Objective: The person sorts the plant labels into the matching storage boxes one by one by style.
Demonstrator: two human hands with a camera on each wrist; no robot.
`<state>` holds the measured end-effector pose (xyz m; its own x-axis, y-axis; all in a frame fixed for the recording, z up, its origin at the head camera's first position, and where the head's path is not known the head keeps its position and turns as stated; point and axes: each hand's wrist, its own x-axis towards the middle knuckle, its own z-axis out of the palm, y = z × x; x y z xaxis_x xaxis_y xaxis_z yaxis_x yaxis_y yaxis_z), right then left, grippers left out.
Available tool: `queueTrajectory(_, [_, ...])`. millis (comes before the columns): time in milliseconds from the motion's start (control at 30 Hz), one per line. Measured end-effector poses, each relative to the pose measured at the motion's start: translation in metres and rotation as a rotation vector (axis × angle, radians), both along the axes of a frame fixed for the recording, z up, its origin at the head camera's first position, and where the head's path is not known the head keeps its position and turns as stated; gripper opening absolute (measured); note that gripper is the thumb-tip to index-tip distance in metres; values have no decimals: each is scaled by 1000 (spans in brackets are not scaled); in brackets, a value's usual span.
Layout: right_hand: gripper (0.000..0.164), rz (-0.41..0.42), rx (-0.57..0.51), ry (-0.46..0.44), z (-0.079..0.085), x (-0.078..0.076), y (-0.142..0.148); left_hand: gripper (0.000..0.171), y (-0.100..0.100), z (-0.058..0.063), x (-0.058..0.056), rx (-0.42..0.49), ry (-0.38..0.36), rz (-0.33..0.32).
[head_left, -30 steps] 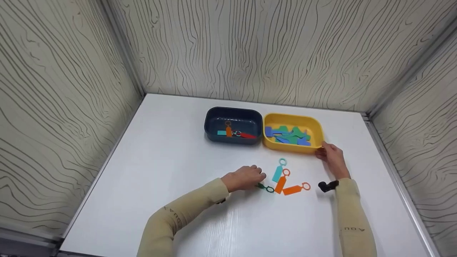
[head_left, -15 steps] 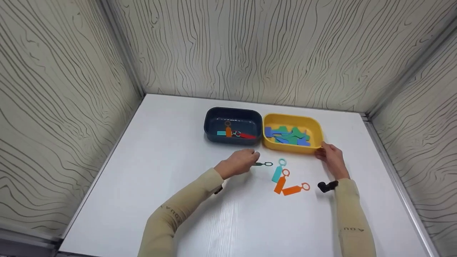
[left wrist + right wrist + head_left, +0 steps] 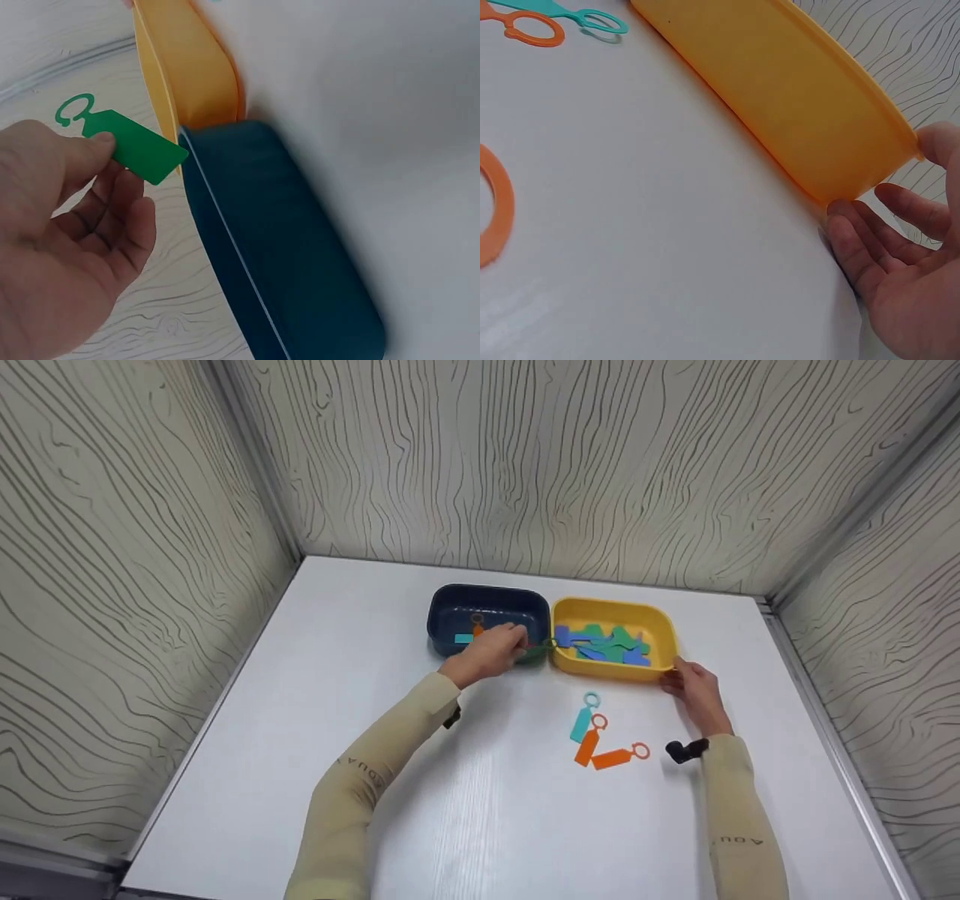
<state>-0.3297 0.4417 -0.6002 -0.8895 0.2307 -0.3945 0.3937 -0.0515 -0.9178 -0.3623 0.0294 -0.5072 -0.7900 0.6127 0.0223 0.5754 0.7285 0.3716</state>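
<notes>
My left hand (image 3: 491,651) is over the near side of the dark blue container (image 3: 281,232), pinching a green ring-ended tag (image 3: 135,146) between thumb and fingers. In the left wrist view the tag's square end overlaps the container's rim. At the right, my right hand (image 3: 697,694) holds the near corner of the yellow container (image 3: 780,90), thumb on its rim and fingertips low at its base. Inside the dark container lie a turquoise tag (image 3: 463,639) and an orange tag (image 3: 478,628), partly behind my left hand.
On the white table (image 3: 480,810) in front lie a turquoise tag (image 3: 580,724), an orange tag (image 3: 588,748) and another orange tag (image 3: 612,759). Several green and blue flat pieces (image 3: 619,639) fill the yellow container. Wood-patterned panels (image 3: 510,465) enclose the table.
My left hand picked the green tag off the table beside the orange ones and carried it away from me to the dark container. The right hand stayed at the yellow container.
</notes>
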Motion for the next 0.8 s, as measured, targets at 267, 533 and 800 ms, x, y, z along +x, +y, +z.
queueTrajectory(267, [58, -6, 25, 29, 0, -1, 0, 7, -5, 9, -29, 24, 1, 62])
queueTrajectory(533, [55, -14, 25, 28, -1, -2, 0, 8, -9, 8, -44, 20, -56, 103])
queueTrajectory(800, [64, 7, 32, 9, 0, 0, 0, 13, -11, 5, -53, 18, -96, 100])
